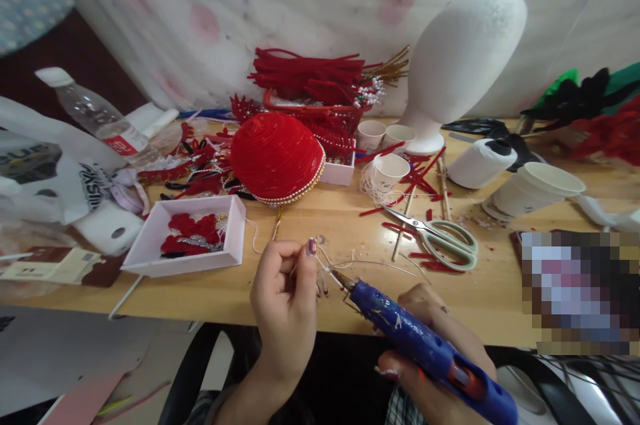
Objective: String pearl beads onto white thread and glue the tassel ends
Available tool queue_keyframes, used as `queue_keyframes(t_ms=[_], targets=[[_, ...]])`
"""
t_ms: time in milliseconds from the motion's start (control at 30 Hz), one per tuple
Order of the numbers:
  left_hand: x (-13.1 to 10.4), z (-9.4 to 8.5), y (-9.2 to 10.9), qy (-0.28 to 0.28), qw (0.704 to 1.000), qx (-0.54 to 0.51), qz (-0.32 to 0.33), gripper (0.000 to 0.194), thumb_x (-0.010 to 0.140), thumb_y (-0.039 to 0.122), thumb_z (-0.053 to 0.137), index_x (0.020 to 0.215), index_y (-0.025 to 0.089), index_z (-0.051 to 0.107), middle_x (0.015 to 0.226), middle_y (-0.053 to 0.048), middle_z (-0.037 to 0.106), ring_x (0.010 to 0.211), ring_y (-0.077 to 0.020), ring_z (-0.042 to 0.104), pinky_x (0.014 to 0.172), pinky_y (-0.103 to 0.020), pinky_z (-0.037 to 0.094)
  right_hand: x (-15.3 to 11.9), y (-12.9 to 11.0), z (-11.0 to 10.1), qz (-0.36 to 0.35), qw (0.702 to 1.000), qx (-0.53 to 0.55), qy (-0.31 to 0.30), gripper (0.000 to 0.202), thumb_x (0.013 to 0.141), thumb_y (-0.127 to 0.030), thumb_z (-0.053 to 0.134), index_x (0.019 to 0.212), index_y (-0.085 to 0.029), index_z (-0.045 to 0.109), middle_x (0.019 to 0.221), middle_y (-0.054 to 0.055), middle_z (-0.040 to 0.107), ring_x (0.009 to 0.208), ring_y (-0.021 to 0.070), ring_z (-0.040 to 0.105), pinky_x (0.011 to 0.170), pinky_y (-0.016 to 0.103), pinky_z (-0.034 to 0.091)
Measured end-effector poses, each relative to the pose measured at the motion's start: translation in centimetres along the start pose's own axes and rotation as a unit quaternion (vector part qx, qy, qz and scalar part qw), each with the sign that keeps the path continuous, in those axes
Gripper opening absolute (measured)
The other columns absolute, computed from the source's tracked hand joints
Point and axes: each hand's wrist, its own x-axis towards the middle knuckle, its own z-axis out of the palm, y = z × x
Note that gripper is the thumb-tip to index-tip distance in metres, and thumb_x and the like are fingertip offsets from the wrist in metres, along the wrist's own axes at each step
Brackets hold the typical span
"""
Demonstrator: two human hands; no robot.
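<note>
My left hand is closed in a pinch above the front of the table, with a thin pale strand running from its fingertips. A small shiny piece shows by the thumb; I cannot make out its exact form. My right hand is wrapped around a blue glue gun, whose nozzle points left and meets or nearly meets the strand. Small dangling bits with red hang below the left fingertips. Behind lies a red thread-covered dome edged with beads.
A white box of red pieces stands left, near a plastic bottle. Scissors, thread-draped cup, thread cone and larger cup are right. A white foam head and red basket stand behind.
</note>
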Motion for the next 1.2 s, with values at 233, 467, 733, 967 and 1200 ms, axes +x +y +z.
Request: queue_keyframes(t_ms=[233,467,733,967,1200], targets=[[-0.1,-0.3,0.0,-0.008,1.000,0.005,-0.004,0.022,0.074,0.005,0.079,0.070,0.021,0.065,0.053,0.006,0.061,0.042,-0.0078,0.049,0.043,-0.015,0.039,0.4,-0.4,-0.1,-0.002,1.000,-0.003,-0.002,0.033,0.086,-0.053,0.073,0.079,-0.023,0.062,0.067,-0.003,0.056,0.055,0.0142,0.055,0.048,0.026,0.042],[-0.5,0.3,-0.4,0.035,0.999,0.011,0.035,0.019,0.080,0.007,0.073,0.071,0.022,0.067,0.055,0.005,0.060,0.045,-0.0084,0.051,0.047,-0.016,0.041,0.4,-0.3,0.0,-0.007,1.000,0.004,0.000,0.034,0.086,-0.055,0.072,0.080,-0.023,0.063,0.066,-0.003,0.056,0.054,0.0138,0.056,0.047,0.026,0.042],[-0.3,0.0,0.2,0.007,1.000,0.024,-0.001,0.022,0.079,0.005,0.075,0.072,0.023,0.064,0.056,0.007,0.060,0.046,-0.0079,0.051,0.049,-0.015,0.044,0.0,-0.1,-0.1,0.008,1.000,0.009,-0.017,0.030,0.090,-0.052,0.068,0.081,-0.024,0.063,0.068,-0.002,0.055,0.057,0.0149,0.054,0.050,0.028,0.040],[-0.3,-0.1,-0.2,0.009,0.998,0.034,0.045,0.019,0.082,0.008,0.071,0.073,0.022,0.064,0.055,0.006,0.061,0.043,-0.0070,0.051,0.044,-0.015,0.040,-0.1,0.1,0.2,0.000,1.000,0.012,-0.003,0.029,0.088,-0.050,0.071,0.082,-0.023,0.063,0.069,-0.002,0.055,0.058,0.0148,0.054,0.050,0.028,0.039],[-0.1,-1.1,-1.6,-0.043,0.982,0.102,0.153,0.014,0.086,0.009,0.068,0.081,0.021,0.064,0.059,0.007,0.064,0.045,-0.0067,0.058,0.045,-0.013,0.046,0.2,-0.1,-0.2,-0.019,1.000,-0.012,-0.002,0.027,0.090,-0.047,0.070,0.081,-0.023,0.063,0.067,-0.002,0.058,0.057,0.0137,0.056,0.050,0.026,0.042]])
